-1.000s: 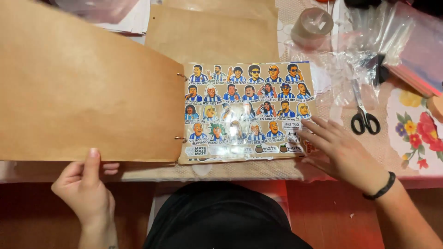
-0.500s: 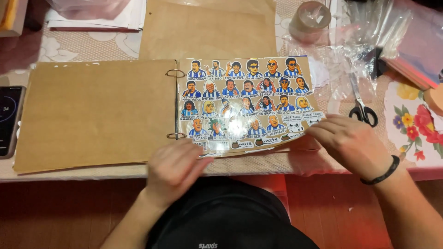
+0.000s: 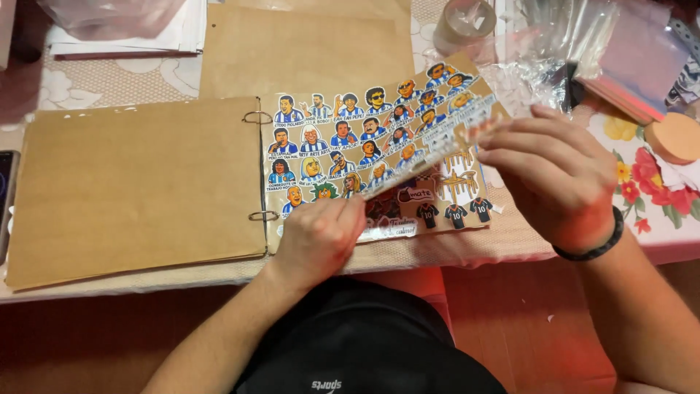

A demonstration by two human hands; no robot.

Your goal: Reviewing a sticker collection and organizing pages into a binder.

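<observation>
A ring-bound album with brown kraft pages (image 3: pixel 138 190) lies open on the table. A page of cartoon figure stickers in blue and white shirts (image 3: pixel 343 138) is lifted and tilted. My left hand (image 3: pixel 321 237) pinches its lower edge near the rings. My right hand (image 3: pixel 554 171) holds its right edge up. Underneath shows another sticker page (image 3: pixel 445 208) with small dark jerseys and gold shapes. A black band sits on my right wrist.
A loose brown sheet (image 3: pixel 306 47) lies behind the album. A tape roll (image 3: pixel 463 22) and crumpled clear plastic bags (image 3: pixel 576 44) sit at the back right, on a floral cloth (image 3: pixel 634 168). A phone edge (image 3: pixel 6 190) shows at far left.
The brown left page has been laid flat. My left hand moved from that page to the sticker page, and both hands have lifted the sticker page, uncovering the page beneath.
</observation>
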